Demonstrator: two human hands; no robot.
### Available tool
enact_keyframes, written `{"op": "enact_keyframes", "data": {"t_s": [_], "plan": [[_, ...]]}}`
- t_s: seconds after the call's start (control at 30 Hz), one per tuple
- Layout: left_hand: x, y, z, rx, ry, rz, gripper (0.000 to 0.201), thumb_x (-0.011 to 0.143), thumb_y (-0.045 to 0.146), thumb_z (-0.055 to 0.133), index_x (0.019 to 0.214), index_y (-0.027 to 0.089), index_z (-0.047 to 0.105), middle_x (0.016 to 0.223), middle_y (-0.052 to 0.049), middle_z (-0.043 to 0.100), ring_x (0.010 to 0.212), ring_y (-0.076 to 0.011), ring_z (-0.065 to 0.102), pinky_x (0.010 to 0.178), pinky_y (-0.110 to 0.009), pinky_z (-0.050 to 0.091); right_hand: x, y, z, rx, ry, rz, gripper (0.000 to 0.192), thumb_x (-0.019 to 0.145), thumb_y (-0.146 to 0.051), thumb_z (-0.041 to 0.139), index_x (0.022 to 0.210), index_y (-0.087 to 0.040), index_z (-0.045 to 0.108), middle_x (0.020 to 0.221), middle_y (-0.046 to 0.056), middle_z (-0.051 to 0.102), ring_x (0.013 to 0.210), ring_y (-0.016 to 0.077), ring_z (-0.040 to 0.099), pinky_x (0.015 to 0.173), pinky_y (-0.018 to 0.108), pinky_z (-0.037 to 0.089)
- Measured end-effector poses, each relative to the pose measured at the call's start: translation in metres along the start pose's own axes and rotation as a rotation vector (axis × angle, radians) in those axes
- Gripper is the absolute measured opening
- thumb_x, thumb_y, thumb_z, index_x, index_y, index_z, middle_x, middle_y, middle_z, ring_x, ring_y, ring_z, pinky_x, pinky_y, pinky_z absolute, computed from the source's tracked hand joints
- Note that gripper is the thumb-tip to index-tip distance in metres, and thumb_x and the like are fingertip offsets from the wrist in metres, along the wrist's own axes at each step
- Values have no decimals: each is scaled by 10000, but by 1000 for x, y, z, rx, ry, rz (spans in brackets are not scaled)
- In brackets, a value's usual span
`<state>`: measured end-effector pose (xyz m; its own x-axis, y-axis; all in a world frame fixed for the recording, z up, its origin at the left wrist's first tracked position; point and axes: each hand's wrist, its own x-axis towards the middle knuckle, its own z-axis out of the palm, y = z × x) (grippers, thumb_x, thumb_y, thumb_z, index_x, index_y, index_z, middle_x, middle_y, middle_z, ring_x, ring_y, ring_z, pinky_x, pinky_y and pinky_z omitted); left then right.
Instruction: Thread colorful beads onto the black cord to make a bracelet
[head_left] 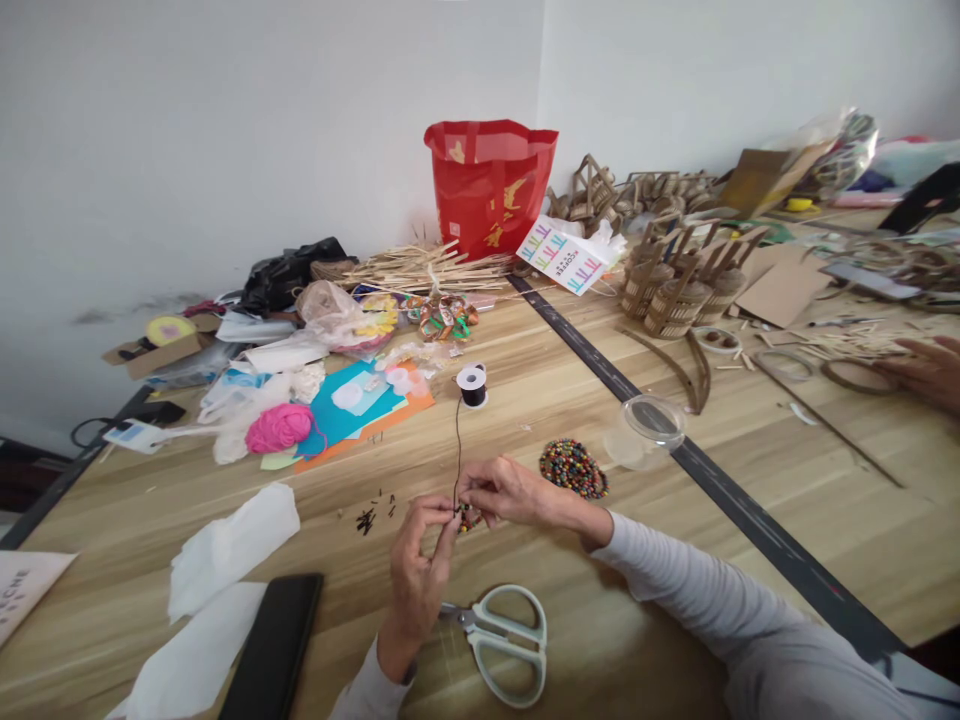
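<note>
My left hand (421, 558) and my right hand (504, 492) meet at the table's middle, fingertips pinched close together. Between them runs a thin black cord (458, 440), which leads back to a white-ended spool (472, 385) standing upright. A small string of coloured beads (469, 518) shows just under my fingers, partly hidden by them. Both hands appear closed on the cord by the beads. Beyond my right wrist lies a coiled pile of multicoloured beads (574, 468). White-handled scissors (504, 640) rest nearer to me, and short black cord scraps (369, 515) lie to the left.
A black phone (274, 645) and white paper sheets (232, 540) lie at left. Pink yarn (279, 428) and coloured paper sit farther back. A clear round container (651, 422), woven baskets (675, 295) and a red bag (489, 190) stand beyond. Another person's hand (926, 372) is at far right.
</note>
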<state>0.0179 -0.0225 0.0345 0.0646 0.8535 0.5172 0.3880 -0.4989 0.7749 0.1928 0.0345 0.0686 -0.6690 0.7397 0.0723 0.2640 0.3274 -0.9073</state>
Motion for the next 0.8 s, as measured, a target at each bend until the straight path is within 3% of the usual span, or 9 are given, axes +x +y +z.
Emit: {"op": "enact_keyframes", "data": {"t_s": [0.17, 0.37, 0.53, 0.8], "plan": [[6, 0, 1, -239, 51, -270, 78, 775, 157, 620, 714, 168, 573, 797, -27, 618, 788, -154, 600, 707, -238, 486, -5, -11, -5, -384, 33, -145, 113, 908, -152, 472, 860, -143, 574, 696, -5, 573, 614, 93, 528, 582, 184, 383], [13, -5, 2, -405, -36, -479, 126, 701, 199, 685, 637, 153, 587, 647, 2, 614, 630, -126, 568, 605, -212, 462, -12, -26, -4, -841, -57, -280, 150, 948, -136, 376, 946, -139, 526, 988, 80, 522, 736, 121, 542, 587, 228, 401], [17, -3, 3, -486, -87, -593, 183, 649, 243, 734, 634, 150, 576, 594, 18, 598, 587, -124, 549, 576, -216, 445, -13, -27, -1, -889, -98, -410, 188, 953, -119, 345, 1069, -109, 491, 1120, 131, 514, 976, 181, 543, 680, 266, 460], [20, -6, -2, -411, -199, -571, 152, 678, 240, 695, 639, 146, 582, 575, 19, 567, 565, -118, 513, 540, -207, 404, -13, -23, -3, -880, -132, -349, 170, 943, -141, 384, 1068, -120, 497, 885, 74, 560, 772, 164, 549, 654, 276, 443]]}}
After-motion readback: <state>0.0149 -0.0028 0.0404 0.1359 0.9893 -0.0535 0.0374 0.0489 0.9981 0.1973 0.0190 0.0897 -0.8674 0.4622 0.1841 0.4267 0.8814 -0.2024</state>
